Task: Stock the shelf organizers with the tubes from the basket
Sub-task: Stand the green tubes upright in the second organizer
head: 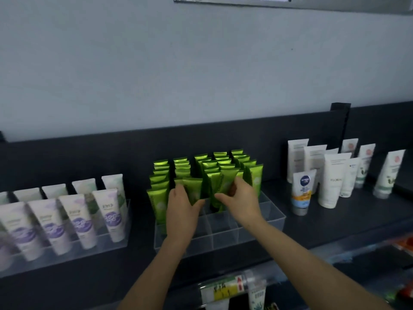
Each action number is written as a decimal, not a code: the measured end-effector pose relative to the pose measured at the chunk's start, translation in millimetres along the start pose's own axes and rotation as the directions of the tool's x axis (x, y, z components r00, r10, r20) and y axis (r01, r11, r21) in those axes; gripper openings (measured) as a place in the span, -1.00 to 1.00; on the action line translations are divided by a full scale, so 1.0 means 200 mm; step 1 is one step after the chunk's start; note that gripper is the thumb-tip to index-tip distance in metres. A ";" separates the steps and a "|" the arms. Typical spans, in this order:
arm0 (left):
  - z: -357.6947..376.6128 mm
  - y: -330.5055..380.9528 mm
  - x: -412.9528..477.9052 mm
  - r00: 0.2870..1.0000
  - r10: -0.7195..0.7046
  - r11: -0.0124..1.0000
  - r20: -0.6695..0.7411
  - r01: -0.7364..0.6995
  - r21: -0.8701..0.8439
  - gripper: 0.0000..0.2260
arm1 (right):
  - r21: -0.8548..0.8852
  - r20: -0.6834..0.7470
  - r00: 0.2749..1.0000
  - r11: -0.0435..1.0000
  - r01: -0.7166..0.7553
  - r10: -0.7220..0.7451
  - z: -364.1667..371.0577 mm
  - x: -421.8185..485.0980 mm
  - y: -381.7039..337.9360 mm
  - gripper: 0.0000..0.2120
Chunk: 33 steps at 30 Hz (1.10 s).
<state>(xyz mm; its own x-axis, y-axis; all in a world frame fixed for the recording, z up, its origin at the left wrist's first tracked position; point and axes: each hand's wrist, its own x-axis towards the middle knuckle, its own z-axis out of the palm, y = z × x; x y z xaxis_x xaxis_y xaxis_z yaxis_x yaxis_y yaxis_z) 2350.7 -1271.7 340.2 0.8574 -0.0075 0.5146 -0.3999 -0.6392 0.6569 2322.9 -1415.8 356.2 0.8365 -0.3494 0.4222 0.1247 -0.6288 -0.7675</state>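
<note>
A clear acrylic organizer (225, 239) with divided cells stands on the dark shelf, its back rows filled with upright green tubes (202, 163). My left hand (181, 209) grips a green tube (193, 190) over the front-middle cells. My right hand (242, 201) grips another green tube (224, 183) just beside it, tilted left. Both tubes sit partly down in the organizer. The front cells nearest me hold nothing. The basket is out of view.
A second clear organizer (93, 249) on the left holds white-and-purple tubes (111, 214). White tubes (335, 182) stand loose on the right of the shelf (324, 222). A lower shelf with a price label (222, 289) lies below my forearms.
</note>
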 end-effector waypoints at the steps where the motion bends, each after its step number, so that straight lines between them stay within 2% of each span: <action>1: 0.01 -0.02 -0.01 1.000 -0.014 1.000 0.006 0.014 0.003 -0.66 | -0.044 0.012 1.000 0.999 -0.007 0.008 0.03 0.00 0.00 -0.72; 6: 0.04 -0.06 -0.04 0.998 -0.069 0.997 -0.013 0.069 0.029 -0.58 | -0.244 0.053 0.998 0.970 -0.009 0.022 0.12 0.00 0.03 -0.70; 8: 0.04 -0.05 -0.04 0.997 -0.073 0.996 -0.009 0.074 0.052 -0.48 | -0.319 0.071 0.997 0.948 -0.004 0.028 0.14 -0.01 0.05 -0.70; 13: 0.01 -0.03 -0.05 1.000 -0.030 0.996 0.002 0.030 0.090 -0.16 | -0.420 0.044 0.998 0.906 0.048 -0.033 0.16 -0.03 0.04 -0.73; 16: -0.02 0.00 -0.05 0.999 0.035 0.994 -0.008 -0.034 0.103 -0.10 | -0.424 0.020 0.999 0.904 0.050 -0.046 0.16 -0.03 0.04 -0.72; 21: -0.06 0.04 -0.05 0.979 0.191 0.958 -0.070 -0.170 0.232 -0.18 | -0.394 -0.006 0.999 0.919 0.031 -0.036 0.12 -0.05 0.04 -0.60; 25: -0.09 0.06 -0.06 0.937 0.326 0.909 -0.129 -0.273 0.314 -0.32 | -0.359 -0.034 0.998 0.932 0.043 -0.060 0.05 -0.09 0.06 -0.51; 28: -0.06 0.11 -0.11 0.912 0.391 0.898 -0.121 -0.350 0.266 -0.45 | -0.321 -0.062 0.995 0.946 0.051 -0.075 -0.04 -0.15 0.10 -0.47; 33: 0.14 0.20 -0.27 0.869 0.493 0.861 0.038 -0.493 0.127 -0.61 | -0.315 -0.087 0.996 0.949 -0.005 -0.024 -0.25 -0.31 0.26 -0.58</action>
<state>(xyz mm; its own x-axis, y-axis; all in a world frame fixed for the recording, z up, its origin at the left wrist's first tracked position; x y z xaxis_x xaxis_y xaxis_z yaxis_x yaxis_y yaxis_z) 2297.0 -1318.1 323.4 0.5607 -0.3504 0.7503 -0.7256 -0.6444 0.2413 2251.2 -1462.8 314.7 0.7838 -0.3931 0.4807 -0.0538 -0.8142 -0.5781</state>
